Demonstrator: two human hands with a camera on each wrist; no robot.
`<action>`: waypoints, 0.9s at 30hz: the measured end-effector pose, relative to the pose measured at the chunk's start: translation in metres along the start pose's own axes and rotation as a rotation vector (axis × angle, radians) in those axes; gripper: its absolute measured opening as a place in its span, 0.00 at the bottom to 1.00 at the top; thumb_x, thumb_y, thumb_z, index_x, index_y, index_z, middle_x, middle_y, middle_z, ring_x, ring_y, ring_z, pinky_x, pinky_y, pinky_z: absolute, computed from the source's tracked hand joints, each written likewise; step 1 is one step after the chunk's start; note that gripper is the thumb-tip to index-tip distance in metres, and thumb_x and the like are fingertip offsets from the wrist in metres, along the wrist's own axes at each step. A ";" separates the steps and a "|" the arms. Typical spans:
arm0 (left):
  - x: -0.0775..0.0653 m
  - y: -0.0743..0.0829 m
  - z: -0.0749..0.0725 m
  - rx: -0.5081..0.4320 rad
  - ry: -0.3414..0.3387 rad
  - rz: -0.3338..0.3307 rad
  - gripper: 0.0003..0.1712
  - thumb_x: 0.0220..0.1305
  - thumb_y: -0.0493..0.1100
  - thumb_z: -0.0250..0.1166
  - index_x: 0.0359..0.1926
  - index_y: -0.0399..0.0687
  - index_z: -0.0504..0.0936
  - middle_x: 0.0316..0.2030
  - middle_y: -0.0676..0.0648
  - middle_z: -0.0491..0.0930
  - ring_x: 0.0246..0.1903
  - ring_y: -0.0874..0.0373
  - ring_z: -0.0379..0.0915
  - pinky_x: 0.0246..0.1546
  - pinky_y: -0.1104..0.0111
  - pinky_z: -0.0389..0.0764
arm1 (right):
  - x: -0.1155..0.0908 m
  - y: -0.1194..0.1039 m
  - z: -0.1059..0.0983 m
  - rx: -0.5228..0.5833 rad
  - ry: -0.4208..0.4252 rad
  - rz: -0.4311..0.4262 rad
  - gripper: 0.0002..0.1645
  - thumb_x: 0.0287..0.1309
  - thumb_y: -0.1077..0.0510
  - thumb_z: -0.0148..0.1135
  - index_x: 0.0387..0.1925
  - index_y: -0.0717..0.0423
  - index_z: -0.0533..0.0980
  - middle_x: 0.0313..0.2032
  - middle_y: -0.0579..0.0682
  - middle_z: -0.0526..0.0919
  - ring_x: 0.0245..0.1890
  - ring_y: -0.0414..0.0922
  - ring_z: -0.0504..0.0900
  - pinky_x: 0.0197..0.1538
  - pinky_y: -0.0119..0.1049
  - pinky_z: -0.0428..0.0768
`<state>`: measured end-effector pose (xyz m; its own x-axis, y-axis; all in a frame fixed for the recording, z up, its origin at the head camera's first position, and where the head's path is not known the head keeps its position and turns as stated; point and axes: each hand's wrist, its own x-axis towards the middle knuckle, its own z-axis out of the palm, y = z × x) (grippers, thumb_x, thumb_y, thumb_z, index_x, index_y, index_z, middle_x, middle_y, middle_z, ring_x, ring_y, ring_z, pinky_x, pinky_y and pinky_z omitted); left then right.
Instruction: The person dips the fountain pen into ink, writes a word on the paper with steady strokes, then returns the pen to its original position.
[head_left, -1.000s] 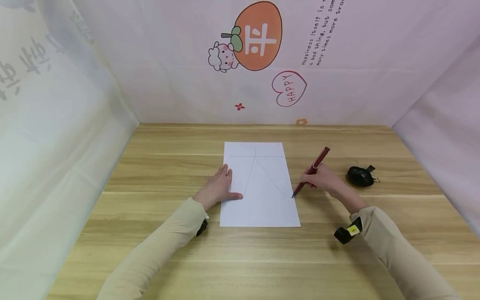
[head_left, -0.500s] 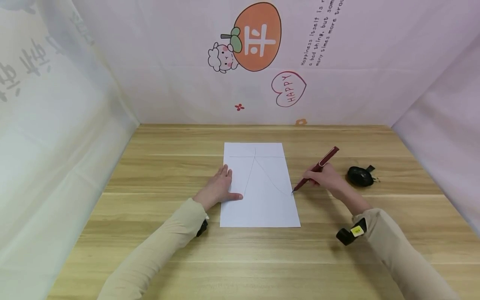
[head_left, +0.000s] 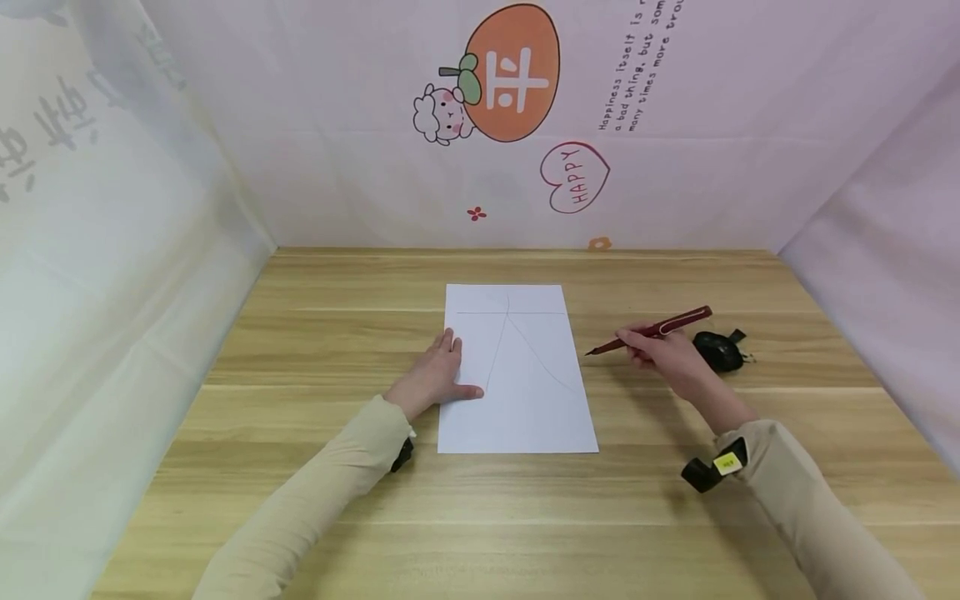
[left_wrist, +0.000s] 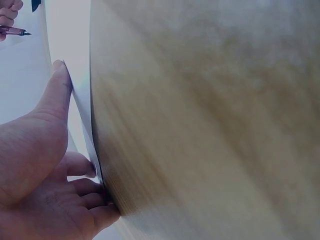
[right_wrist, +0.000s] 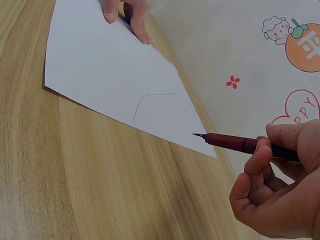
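A white sheet of paper (head_left: pixel 525 417) lies on the wooden table, bearing thin dark lines: a horizontal stroke crossed near the top by a short one, and two strokes spreading downward. My left hand (head_left: pixel 435 375) rests with fingers extended on the sheet's left edge, thumb pointing inward across it. Just right of the sheet, my right hand (head_left: pixel 667 358) pinches a dark red fountain pen (head_left: pixel 660 327) between thumb and fingers. Its nib points left, raised off the paper, as the right wrist view shows with the pen (right_wrist: pixel 225 142) held nearly level.
A black rounded object (head_left: pixel 717 352) sits on the wooden table (head_left: pixel 480 525) behind the right hand. White printed cloth (head_left: pixel 337 167) hangs at the back and both sides. Each wrist wears a black device, the right one (head_left: pixel 708 471) with a yellow label.
My right hand has lifted the pen's nib off the paper's right edge and moved right, tilting the pen flatter. The left hand has stayed in place.
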<state>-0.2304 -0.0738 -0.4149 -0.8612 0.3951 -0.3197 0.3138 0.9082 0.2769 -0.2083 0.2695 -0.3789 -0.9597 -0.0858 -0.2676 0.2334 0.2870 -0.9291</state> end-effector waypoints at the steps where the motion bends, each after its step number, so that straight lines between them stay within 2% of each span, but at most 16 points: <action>1: 0.000 0.000 0.000 -0.001 -0.001 0.000 0.58 0.54 0.65 0.63 0.70 0.31 0.48 0.72 0.32 0.40 0.73 0.42 0.37 0.73 0.58 0.49 | 0.000 0.000 0.000 -0.002 0.008 0.000 0.22 0.62 0.47 0.57 0.45 0.63 0.73 0.22 0.38 0.75 0.24 0.33 0.74 0.33 0.27 0.78; 9: 0.000 0.000 0.000 0.007 -0.001 0.008 0.58 0.54 0.65 0.63 0.70 0.30 0.49 0.72 0.31 0.40 0.73 0.42 0.37 0.73 0.58 0.49 | -0.002 0.002 -0.002 0.012 0.039 -0.018 0.17 0.62 0.48 0.57 0.43 0.57 0.76 0.22 0.37 0.77 0.24 0.32 0.73 0.33 0.27 0.77; 16: 0.000 0.000 -0.001 -0.010 -0.011 -0.003 0.58 0.55 0.65 0.63 0.70 0.30 0.48 0.72 0.32 0.40 0.73 0.42 0.36 0.73 0.58 0.49 | -0.005 0.002 -0.004 -0.014 0.061 -0.056 0.08 0.63 0.51 0.56 0.42 0.45 0.76 0.26 0.32 0.79 0.29 0.31 0.75 0.36 0.26 0.78; 19: -0.001 0.000 -0.002 -0.022 -0.015 -0.006 0.57 0.55 0.64 0.63 0.70 0.31 0.48 0.72 0.32 0.39 0.73 0.43 0.35 0.73 0.57 0.49 | -0.005 0.002 -0.004 -0.050 0.086 -0.076 0.10 0.64 0.50 0.55 0.44 0.48 0.75 0.26 0.33 0.79 0.28 0.31 0.74 0.36 0.27 0.78; 24: -0.001 0.000 -0.001 -0.021 -0.012 -0.007 0.57 0.55 0.64 0.63 0.70 0.31 0.48 0.73 0.33 0.40 0.74 0.43 0.36 0.73 0.57 0.49 | -0.005 0.003 -0.002 -0.088 0.131 -0.122 0.19 0.64 0.49 0.54 0.49 0.59 0.73 0.26 0.33 0.78 0.29 0.31 0.75 0.37 0.26 0.79; 27: 0.000 -0.001 0.000 -0.020 -0.012 -0.007 0.58 0.55 0.64 0.63 0.70 0.31 0.48 0.73 0.33 0.40 0.74 0.43 0.36 0.73 0.58 0.49 | -0.006 0.003 -0.003 -0.077 0.140 -0.137 0.18 0.64 0.50 0.55 0.49 0.57 0.74 0.27 0.31 0.80 0.30 0.30 0.78 0.37 0.25 0.81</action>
<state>-0.2307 -0.0746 -0.4147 -0.8584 0.3905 -0.3326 0.2995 0.9080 0.2930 -0.2022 0.2732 -0.3790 -0.9953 0.0031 -0.0966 0.0914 0.3541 -0.9307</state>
